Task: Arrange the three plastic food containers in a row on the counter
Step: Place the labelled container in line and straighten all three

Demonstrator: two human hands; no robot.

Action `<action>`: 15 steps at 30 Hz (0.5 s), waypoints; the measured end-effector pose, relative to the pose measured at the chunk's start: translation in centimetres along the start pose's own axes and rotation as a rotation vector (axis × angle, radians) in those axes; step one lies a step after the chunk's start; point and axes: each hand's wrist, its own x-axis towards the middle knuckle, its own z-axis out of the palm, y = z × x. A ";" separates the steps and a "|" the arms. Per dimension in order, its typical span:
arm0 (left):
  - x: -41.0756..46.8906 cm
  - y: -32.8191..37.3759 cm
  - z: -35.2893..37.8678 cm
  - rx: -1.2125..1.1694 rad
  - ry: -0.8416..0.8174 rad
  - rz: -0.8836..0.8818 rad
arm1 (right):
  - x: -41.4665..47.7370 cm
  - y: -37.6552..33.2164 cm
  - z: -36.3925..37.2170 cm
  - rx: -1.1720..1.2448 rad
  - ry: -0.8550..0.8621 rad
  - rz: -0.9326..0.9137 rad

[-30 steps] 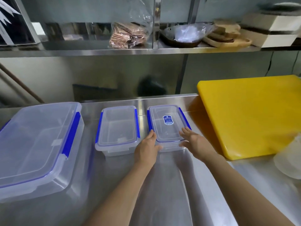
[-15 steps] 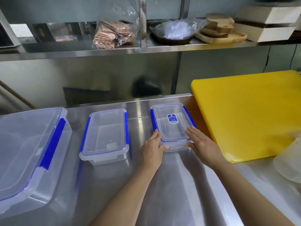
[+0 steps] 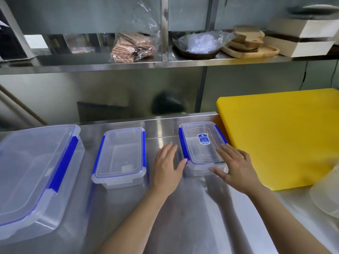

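Three clear plastic containers with blue clips stand in a row on the steel counter (image 3: 165, 208): a large one (image 3: 36, 171) at the left, a medium one (image 3: 121, 154) in the middle, and a small labelled one (image 3: 201, 143) at the right, beside the yellow board. My left hand (image 3: 167, 165) lies flat on the counter just left of the small container, fingers spread, thumb touching its near-left corner. My right hand (image 3: 236, 165) rests with spread fingers on the container's near-right corner, thumb along its front wall. Neither hand grips it.
A thick yellow cutting board (image 3: 280, 138) fills the counter's right side, close against the small container. A translucent tub (image 3: 326, 195) sits at the right edge. The shelf (image 3: 165, 65) above holds bagged items, wooden boards and boxes.
The small container has slid right, away from the medium one, up to the yellow board. Both hands have loosened from its sides and spread flat.
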 end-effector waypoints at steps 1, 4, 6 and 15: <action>0.0 -0.6 -1.6 -0.013 0.114 0.002 | 0.5 -1.3 -0.1 0.047 0.061 -0.009; 0.1 -3.8 -6.4 0.029 0.419 -0.057 | 2.3 -6.7 -0.4 0.250 0.112 -0.035; 0.3 -7.2 -9.8 0.068 0.443 -0.201 | 3.5 -11.3 0.2 0.384 0.050 -0.050; -1.2 -13.7 -10.3 0.023 0.052 -0.439 | 5.5 -19.7 5.5 0.541 -0.291 -0.078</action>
